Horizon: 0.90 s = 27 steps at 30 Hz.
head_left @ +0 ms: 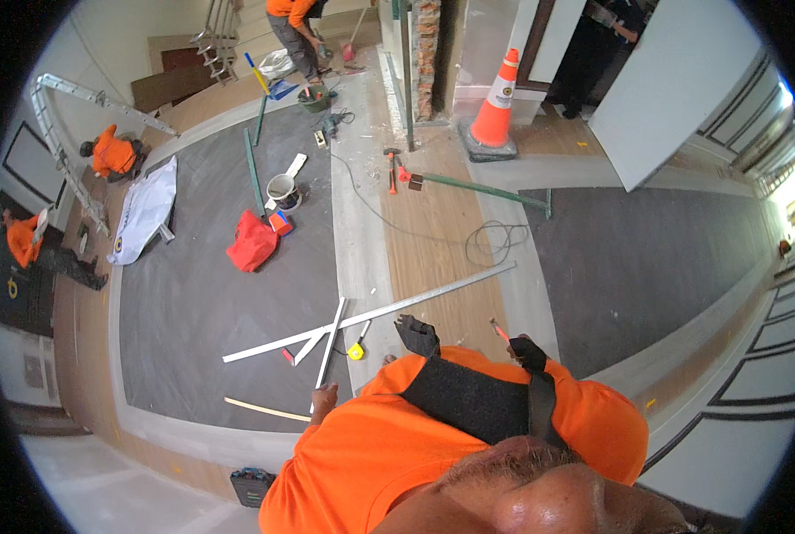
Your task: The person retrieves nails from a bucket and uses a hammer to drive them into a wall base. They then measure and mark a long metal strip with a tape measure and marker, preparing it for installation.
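1. My left hand [325,397] is down near the floor with its fingers curled, closed around the near end of a narrow white strip [330,340].
2. That strip runs away from me and crosses a long pale bar [388,303], which lies slantwise on the floor ahead. Which of the two is on top, I cannot tell.
3. My right hand [516,349] is in front of my right side, partly hidden by a black covering [530,354]. It appears bent around a slim red-handled tool [501,332]; how tightly the fingers close, I cannot tell.
4. Just right of the strip is a yellow tape measure [355,352]. To its left, a short pale piece [309,347] slants under or against the long bar. A thin wooden strip [266,409] lies left of my left hand.
5. Farther ahead on the dark grey floor covering [201,329] are a red bag [253,242], a red-and-blue box [281,222] and a bucket [283,190].
6. To the right of these, a loose cable [495,242] coils on wood-look flooring; beyond it lie a hammer [392,171] and a green bar [482,189], with an orange cone [493,105] behind.
7. Three co-workers in orange tops are well apart from me: two at far left by a ladder [62,160], one bending at the top.
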{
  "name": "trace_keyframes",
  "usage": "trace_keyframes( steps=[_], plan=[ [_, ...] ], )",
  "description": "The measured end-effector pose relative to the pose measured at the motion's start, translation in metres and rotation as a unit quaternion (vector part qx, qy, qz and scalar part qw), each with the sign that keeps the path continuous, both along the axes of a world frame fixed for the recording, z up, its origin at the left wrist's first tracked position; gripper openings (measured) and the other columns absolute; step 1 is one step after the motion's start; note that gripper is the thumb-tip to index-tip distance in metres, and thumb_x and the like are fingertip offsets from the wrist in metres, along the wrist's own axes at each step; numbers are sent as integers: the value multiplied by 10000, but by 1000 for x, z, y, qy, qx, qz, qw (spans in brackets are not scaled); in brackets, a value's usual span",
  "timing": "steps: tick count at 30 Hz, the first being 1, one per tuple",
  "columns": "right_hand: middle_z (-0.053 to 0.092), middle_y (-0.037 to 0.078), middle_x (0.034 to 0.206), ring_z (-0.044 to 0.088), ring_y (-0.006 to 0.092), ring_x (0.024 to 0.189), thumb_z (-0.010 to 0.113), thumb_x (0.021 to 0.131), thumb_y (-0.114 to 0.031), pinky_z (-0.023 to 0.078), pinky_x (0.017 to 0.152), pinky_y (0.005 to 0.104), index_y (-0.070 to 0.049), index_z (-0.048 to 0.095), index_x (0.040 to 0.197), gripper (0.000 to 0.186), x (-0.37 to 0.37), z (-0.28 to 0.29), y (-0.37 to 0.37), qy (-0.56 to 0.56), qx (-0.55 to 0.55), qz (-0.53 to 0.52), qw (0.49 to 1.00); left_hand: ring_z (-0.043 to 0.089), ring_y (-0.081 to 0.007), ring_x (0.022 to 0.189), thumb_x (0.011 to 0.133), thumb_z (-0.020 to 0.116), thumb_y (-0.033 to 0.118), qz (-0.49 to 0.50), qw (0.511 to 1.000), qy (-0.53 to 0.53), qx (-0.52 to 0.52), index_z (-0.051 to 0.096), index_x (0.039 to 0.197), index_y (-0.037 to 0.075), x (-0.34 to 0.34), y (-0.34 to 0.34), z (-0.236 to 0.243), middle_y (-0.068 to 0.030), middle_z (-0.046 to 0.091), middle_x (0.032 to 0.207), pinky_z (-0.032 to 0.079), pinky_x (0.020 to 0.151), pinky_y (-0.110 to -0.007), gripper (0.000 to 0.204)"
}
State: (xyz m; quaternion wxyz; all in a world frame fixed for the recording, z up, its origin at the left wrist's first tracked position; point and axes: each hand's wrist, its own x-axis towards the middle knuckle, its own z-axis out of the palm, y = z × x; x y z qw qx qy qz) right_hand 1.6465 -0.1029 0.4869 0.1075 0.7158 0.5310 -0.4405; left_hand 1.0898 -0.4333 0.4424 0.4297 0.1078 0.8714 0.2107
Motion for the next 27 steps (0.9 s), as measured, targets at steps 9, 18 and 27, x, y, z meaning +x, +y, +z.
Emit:
trace_keyframes(
  steps=[9,18,27],
  plan=[
    [560,57,587,532,191,490,665,849,-254,408,456,369,0,622,751,276,-37,8,-55,-2,-21,-17,1000,699,-287,695,881,584,537,-52,996,53,43,627,1198,-16,-71,11,-42,-210,694,780,534,624,-381,639],
    [555,56,579,527,189,480,667,849,-249,405,447,366,-1,616,736,277,-20,6,-35,-10,-46,39,998,600,-364,1146,843,628,504,27,998,25,55,610,1238,-11,-44,27,-49,-273,627,1170,467,971,-379,649],
    [551,54,572,523,187,471,669,848,-244,403,437,362,-3,611,721,279,-13,14,23,-15,-49,109,993,564,-334,1205,835,668,481,61,997,-44,-35,599,1269,21,45,22,-32,-218,590,1276,442,1017,-378,637]
  ],
)
